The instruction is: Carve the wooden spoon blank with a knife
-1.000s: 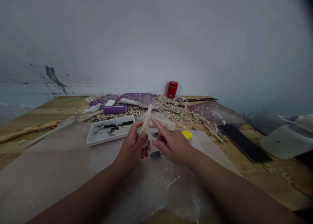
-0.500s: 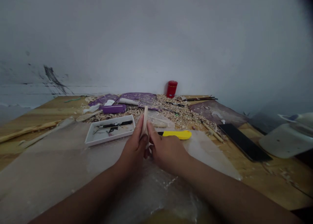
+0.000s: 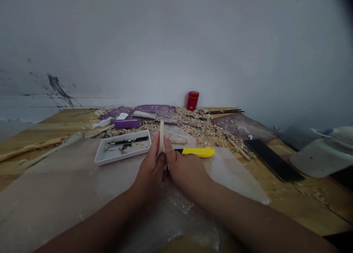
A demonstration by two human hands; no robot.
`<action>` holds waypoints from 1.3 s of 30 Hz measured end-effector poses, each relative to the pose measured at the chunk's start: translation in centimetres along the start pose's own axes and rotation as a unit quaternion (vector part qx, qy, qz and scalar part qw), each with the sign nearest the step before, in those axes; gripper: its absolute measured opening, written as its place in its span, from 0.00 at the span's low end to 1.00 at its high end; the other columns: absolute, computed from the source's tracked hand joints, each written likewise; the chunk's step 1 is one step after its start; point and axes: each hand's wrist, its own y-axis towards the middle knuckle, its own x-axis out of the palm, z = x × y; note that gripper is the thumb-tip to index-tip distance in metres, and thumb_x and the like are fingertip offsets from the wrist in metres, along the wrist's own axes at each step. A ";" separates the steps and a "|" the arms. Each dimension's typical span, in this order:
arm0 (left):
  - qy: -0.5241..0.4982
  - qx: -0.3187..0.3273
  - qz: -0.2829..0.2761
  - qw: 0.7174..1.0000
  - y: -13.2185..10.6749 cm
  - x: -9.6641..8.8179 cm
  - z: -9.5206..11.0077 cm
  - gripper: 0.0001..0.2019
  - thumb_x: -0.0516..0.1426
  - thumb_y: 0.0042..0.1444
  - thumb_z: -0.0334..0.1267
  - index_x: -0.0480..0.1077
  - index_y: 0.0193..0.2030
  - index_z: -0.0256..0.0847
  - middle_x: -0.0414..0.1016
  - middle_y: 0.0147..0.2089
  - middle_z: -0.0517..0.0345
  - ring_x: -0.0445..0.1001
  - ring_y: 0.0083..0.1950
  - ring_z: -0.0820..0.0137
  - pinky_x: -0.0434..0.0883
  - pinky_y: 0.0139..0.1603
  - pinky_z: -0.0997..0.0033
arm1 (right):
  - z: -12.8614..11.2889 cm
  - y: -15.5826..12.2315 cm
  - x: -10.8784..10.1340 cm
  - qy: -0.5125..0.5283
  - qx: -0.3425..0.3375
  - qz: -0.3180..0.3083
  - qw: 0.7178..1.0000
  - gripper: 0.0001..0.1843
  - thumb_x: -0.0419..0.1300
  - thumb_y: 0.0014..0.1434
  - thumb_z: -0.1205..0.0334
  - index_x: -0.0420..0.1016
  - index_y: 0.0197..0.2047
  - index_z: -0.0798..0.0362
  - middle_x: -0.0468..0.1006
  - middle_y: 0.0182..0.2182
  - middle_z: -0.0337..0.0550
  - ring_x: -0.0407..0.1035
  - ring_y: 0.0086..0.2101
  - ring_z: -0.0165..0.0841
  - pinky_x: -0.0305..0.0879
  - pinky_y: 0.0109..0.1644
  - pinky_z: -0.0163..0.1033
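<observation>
A pale piece of wood (image 3: pixel 161 135) stands nearly upright between my hands, its top end showing above the fingers. My left hand (image 3: pixel 149 169) is closed round it from the left, thumb pressed on its near side. From the right, my right hand (image 3: pixel 187 171) also grips it, with the index finger laid along its side; the other fingertips are hidden. The wood's lower end is covered by both hands. Just beyond my right hand lies a yellow utility knife (image 3: pixel 199 152) on a clear plastic sheet (image 3: pixel 116 183).
A white tray (image 3: pixel 100 156) of small tools lies left of the hands. Wood shavings (image 3: pixel 205 131) are heaped behind, near a purple roll (image 3: pixel 127 123) and a red canister (image 3: pixel 192 100). To the right are a black phone (image 3: pixel 274 160) and a white pot (image 3: pixel 321 159).
The right hand has shifted slightly on the wood, its fingers now closer against the left hand. The whole view has moved a little; the things on the table lie as before.
</observation>
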 end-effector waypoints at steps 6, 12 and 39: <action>0.023 0.005 -0.004 1.000 -0.1 0.0 -0.1 0.31 0.45 0.56 0.40 0.31 0.63 0.47 0.59 0.20 0.67 0.58 0.16 0.78 0.60 0.16 0.78 | -0.1 0.0 -0.1 -0.010 -0.008 -0.010 1.000 0.36 0.46 0.58 0.62 0.25 0.62 0.56 0.74 0.33 0.51 0.68 0.25 0.35 0.60 0.25 0.37; 0.085 0.003 0.009 0.996 -0.1 -0.3 -0.2 0.33 0.44 0.56 0.42 0.27 0.63 0.46 0.64 0.23 0.63 0.60 0.16 0.76 0.61 0.16 0.77 | -0.1 -0.1 0.0 -0.019 -0.013 -0.001 1.000 0.36 0.46 0.58 0.63 0.25 0.62 0.55 0.74 0.32 0.50 0.68 0.24 0.36 0.60 0.23 0.38; -0.088 0.024 -0.040 0.995 0.4 -1.1 -0.3 0.28 0.46 0.55 0.38 0.41 0.62 0.44 0.66 0.23 0.64 0.63 0.18 0.78 0.63 0.19 0.77 | 5.6 1.3 0.8 0.068 -0.042 0.007 0.997 0.14 0.52 0.54 0.59 0.69 0.44 0.52 0.70 0.37 0.47 0.62 0.40 0.37 0.56 0.43 0.39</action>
